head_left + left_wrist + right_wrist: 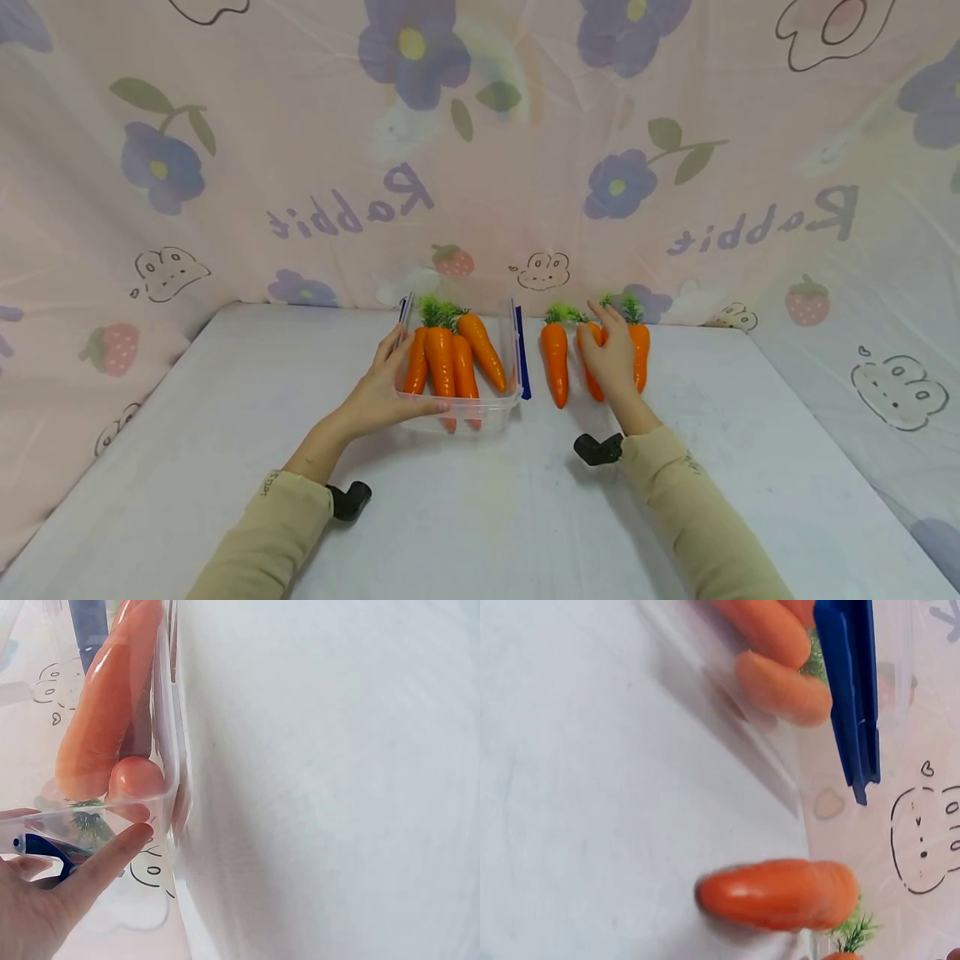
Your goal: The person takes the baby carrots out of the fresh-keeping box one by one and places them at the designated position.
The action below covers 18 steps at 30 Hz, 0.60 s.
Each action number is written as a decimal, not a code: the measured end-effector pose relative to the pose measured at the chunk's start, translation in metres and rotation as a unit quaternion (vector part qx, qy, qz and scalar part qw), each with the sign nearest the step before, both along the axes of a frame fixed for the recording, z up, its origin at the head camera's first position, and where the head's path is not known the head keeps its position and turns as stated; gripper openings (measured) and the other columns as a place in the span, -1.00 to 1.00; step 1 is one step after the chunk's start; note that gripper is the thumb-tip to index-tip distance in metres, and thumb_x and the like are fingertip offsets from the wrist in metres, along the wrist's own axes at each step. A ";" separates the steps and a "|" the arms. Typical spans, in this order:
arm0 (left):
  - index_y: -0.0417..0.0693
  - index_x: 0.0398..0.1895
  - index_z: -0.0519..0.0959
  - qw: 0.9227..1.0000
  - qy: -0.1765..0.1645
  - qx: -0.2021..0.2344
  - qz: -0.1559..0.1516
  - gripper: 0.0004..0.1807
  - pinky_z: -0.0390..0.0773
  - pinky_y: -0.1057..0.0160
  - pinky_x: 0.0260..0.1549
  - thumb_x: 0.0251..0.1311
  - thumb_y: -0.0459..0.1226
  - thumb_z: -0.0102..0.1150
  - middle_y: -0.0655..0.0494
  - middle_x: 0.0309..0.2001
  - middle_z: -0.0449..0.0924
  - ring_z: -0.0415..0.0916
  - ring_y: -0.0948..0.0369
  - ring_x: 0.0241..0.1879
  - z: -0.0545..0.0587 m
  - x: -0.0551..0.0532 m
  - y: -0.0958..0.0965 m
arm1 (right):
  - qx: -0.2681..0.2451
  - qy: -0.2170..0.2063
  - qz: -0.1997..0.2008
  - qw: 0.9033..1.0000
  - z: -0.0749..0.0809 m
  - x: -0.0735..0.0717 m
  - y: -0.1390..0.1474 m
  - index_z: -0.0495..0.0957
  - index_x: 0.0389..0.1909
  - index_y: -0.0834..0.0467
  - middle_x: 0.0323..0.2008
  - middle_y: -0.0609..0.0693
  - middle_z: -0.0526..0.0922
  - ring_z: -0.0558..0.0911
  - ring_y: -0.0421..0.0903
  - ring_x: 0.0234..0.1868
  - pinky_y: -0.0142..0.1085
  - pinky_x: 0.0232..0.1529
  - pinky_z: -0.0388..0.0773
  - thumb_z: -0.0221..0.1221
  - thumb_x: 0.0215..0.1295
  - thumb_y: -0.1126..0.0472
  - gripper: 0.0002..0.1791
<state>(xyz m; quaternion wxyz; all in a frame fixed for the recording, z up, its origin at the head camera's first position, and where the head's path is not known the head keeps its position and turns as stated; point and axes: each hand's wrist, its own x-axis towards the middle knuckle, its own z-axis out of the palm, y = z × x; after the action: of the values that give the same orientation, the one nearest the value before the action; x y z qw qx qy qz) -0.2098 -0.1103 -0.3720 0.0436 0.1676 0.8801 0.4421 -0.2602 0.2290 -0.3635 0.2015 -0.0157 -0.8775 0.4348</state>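
Glossy orange carrots with feathery green tops [440, 360] lie inside a clear plastic box [497, 414], gripped at its eight o'clock corner by the left hand [378, 398]. A dark blue clip [522, 358] hangs at the box's three o'clock side. Farther toward three o'clock, loose orange carrots [555, 358] lie in a row on the white table [487, 517]; the right hand [612, 354] is at them, whether grasping one I cannot tell.

Spread across the tabletop [465, 533], with carrots [440, 360] inside the box [495, 417], loose carrots [555, 362] in a row to its right, and cloth [495, 183] behind.
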 end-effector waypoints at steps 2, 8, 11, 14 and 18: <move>-0.05 0.54 -0.13 1.000 -0.001 0.000 0.001 0.31 0.15 -0.32 0.27 -0.17 0.20 0.45 0.12 0.55 -0.47 -0.16 -0.17 0.49 0.000 -0.001 0.000 | -0.005 -0.001 0.005 1.000 0.001 -0.001 -0.005 0.34 0.36 0.11 0.41 0.25 0.18 0.15 0.22 0.44 0.17 0.41 0.07 0.03 0.37 0.18 -0.47; -0.04 0.54 -0.14 1.000 -0.005 0.006 0.000 0.31 0.13 -0.33 0.27 -0.18 0.19 0.45 0.12 0.55 -0.46 -0.19 -0.17 0.49 -0.003 -0.001 0.000 | -0.026 -0.007 0.028 0.999 0.006 0.002 -0.020 0.31 0.38 0.06 0.44 0.21 0.15 0.13 0.16 0.46 0.12 0.39 0.16 0.01 0.40 0.17 -0.47; -0.04 0.54 -0.13 1.000 -0.007 0.008 -0.002 0.30 0.14 -0.33 0.27 -0.17 0.19 0.45 0.10 0.55 -0.46 -0.17 -0.18 0.49 -0.005 0.001 0.001 | -0.035 -0.004 0.040 0.999 0.005 0.003 -0.030 0.32 0.38 0.07 0.44 0.23 0.14 0.21 0.20 0.42 0.11 0.34 0.26 0.03 0.39 0.17 -0.47; -0.04 0.54 -0.13 1.000 -0.005 0.008 -0.001 0.31 0.14 -0.32 0.28 -0.18 0.18 0.46 0.09 0.55 -0.45 -0.17 -0.17 0.49 -0.005 0.002 0.001 | -0.047 0.009 0.052 0.997 0.007 0.002 -0.043 0.35 0.35 0.12 0.42 0.25 0.17 0.30 0.22 0.36 0.08 0.28 0.36 0.06 0.35 0.21 -0.47; -0.07 0.54 -0.13 1.000 0.008 0.007 0.001 0.31 0.10 -0.31 0.29 -0.17 0.18 0.46 0.08 0.55 -0.45 -0.20 -0.16 0.49 -0.003 0.000 0.000 | -0.073 0.028 0.077 0.994 0.015 -0.001 -0.061 0.38 0.32 0.16 0.42 0.26 0.17 0.27 0.16 0.39 0.01 0.27 0.39 0.09 0.31 0.28 -0.47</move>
<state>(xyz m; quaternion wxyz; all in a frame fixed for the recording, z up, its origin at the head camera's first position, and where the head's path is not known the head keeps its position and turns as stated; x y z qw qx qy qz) -0.2096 -0.1105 -0.3748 0.0349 0.1707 0.8775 0.4469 -0.2611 0.1678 -0.3480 0.1898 0.0498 -0.8363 0.5120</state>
